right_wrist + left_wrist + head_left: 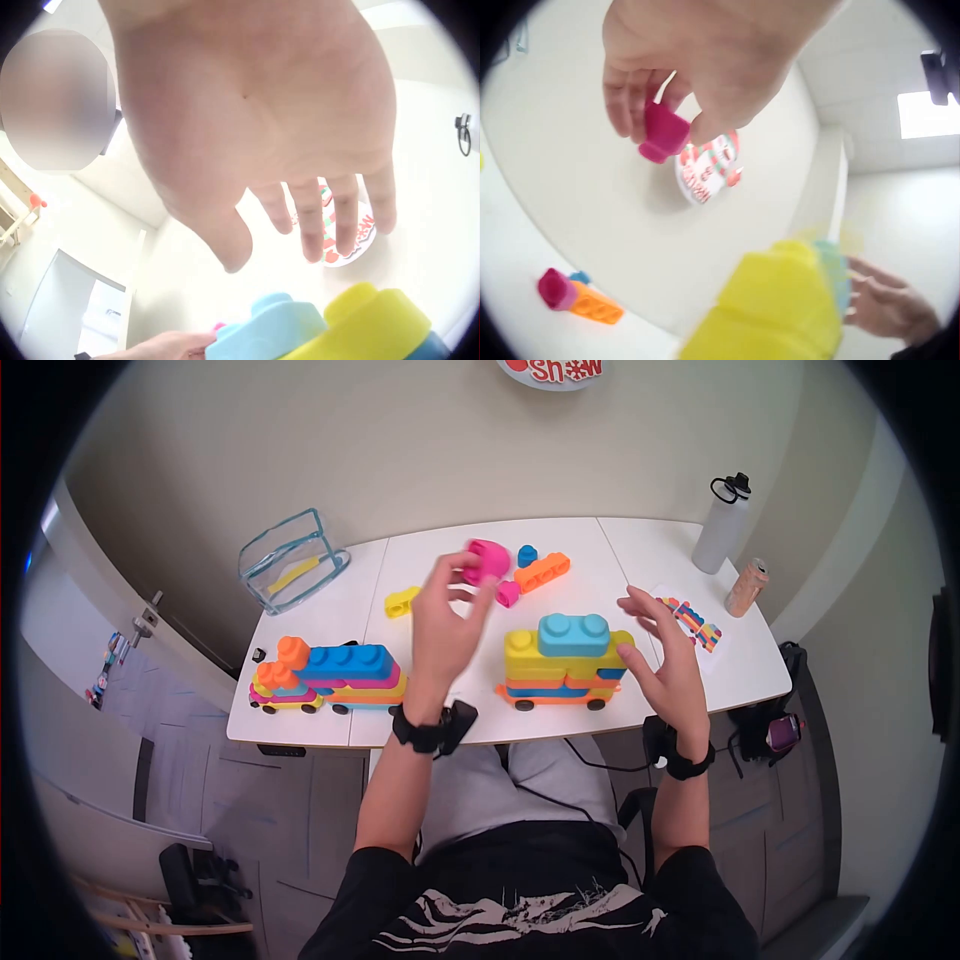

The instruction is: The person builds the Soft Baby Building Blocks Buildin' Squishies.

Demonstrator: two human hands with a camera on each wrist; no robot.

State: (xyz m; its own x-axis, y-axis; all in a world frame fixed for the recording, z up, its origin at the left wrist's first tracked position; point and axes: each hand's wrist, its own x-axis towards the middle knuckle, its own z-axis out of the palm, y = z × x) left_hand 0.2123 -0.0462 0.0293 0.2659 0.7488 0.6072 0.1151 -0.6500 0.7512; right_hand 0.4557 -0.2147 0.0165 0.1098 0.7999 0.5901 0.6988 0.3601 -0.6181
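My left hand [450,622] is raised over the table, pinching a pink block [487,562] between thumb and fingers; the left wrist view shows the same block [664,133] in the fingertips. A wheeled stack of blocks [563,668] stands upright near the front edge, with a light blue block [573,634] on top of yellow ones. Just right of the stack, my right hand [672,670] hovers with fingers extended and holds nothing. In the right wrist view that palm [262,112] is above the light blue block [270,328].
Another wheeled block vehicle [345,678] stands at the left. Loose blocks lie farther back: yellow [401,602], orange [543,573], blue [527,556] and small pink [508,594]. A clear case [290,565], picture sheet [692,622], bottle [720,530] and can [746,588] flank them.
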